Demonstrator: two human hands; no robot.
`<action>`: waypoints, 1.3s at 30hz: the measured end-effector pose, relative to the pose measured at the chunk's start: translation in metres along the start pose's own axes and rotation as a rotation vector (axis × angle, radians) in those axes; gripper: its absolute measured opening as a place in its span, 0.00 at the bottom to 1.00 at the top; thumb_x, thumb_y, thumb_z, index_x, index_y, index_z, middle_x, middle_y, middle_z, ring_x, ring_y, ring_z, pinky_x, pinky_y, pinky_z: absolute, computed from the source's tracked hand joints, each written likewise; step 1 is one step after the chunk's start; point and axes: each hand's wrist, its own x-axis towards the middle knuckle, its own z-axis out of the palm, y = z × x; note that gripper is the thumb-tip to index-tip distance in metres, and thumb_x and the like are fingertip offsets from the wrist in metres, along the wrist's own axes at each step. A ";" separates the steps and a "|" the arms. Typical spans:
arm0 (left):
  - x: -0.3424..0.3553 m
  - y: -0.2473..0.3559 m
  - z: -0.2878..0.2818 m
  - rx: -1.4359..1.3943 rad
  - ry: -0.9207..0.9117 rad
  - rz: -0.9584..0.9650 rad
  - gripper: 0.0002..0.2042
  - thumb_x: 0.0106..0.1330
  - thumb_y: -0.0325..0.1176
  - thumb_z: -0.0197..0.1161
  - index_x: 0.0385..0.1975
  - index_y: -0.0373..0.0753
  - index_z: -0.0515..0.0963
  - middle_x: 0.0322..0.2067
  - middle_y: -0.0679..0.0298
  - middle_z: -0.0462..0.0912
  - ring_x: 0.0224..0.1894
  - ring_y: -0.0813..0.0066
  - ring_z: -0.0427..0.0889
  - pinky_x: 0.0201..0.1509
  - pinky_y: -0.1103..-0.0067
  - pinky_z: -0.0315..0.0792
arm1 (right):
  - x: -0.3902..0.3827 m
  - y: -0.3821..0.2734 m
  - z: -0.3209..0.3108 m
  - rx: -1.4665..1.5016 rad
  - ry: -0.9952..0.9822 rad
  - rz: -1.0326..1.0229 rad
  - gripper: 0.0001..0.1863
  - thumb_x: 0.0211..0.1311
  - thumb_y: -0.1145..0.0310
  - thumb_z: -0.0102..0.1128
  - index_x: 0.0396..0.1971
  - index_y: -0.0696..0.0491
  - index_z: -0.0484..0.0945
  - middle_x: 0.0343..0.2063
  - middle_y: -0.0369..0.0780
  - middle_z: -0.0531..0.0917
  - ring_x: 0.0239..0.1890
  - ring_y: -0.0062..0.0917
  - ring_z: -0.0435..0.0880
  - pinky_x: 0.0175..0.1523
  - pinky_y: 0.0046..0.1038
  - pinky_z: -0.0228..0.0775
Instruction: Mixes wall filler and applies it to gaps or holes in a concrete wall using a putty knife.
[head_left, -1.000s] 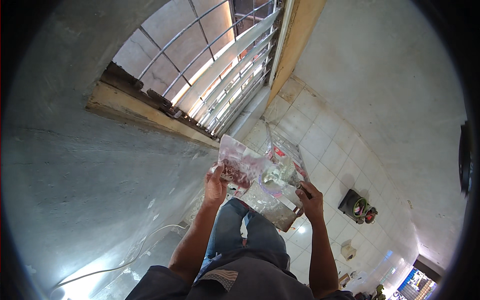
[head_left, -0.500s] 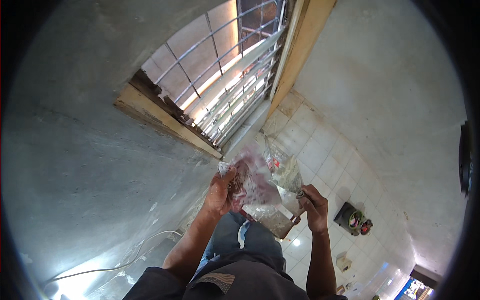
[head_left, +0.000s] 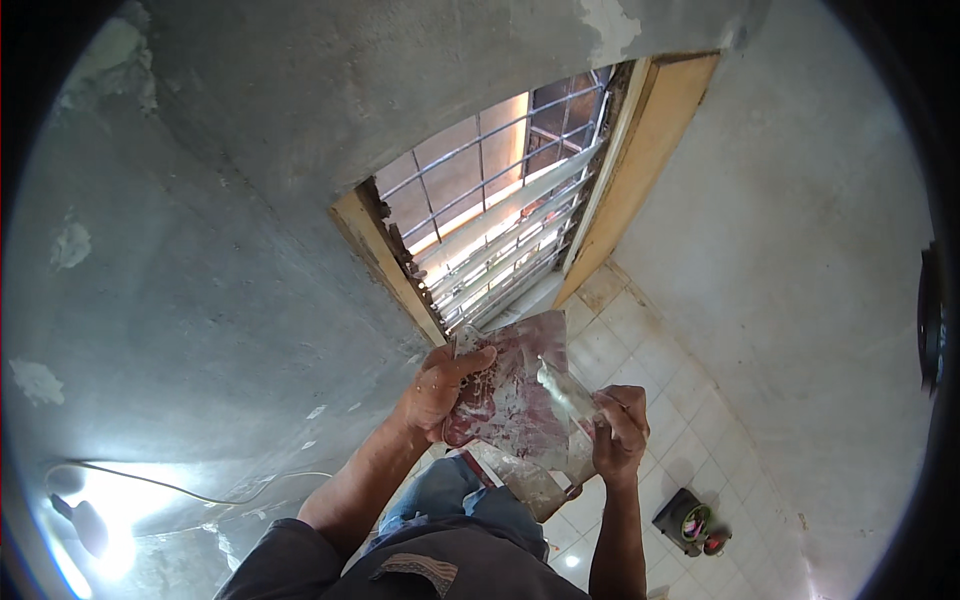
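Observation:
A flat maroon board (head_left: 520, 405), smeared with whitish putty, is in the grip of my left hand (head_left: 432, 392), the thumb pressed on its upper face and the fingers beneath. My right hand (head_left: 621, 430) is closed round a putty knife (head_left: 566, 388). Pale paste coats its blade, which lies over the board's right side; whether it touches cannot be made out. Below the board shows another putty-smeared flat surface (head_left: 525, 487) with dark red edges, partly covered by the board.
A barred, louvred window (head_left: 490, 200) in a worn wooden frame (head_left: 640, 170) is ahead. Grey plastered wall (head_left: 200, 300) with rough patches rises on the left, near a bright lamp (head_left: 85, 525) and its cable. On the tiled floor (head_left: 655, 350) stands a dark container (head_left: 685, 522) with small items.
The view has shifted, so the window sits farther right and lower. The board has turned flatter toward me, and the putty knife now lies over its right part instead of beside it.

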 end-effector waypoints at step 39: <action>0.002 -0.046 -0.054 -0.323 0.127 0.055 0.13 0.66 0.30 0.54 0.47 0.30 0.74 0.42 0.55 0.82 0.43 0.61 0.82 0.51 0.66 0.75 | -0.219 0.138 0.040 -0.188 -0.454 0.832 0.21 0.54 0.72 0.59 0.50 0.62 0.76 0.32 0.50 0.84 0.38 0.37 0.84 0.47 0.35 0.74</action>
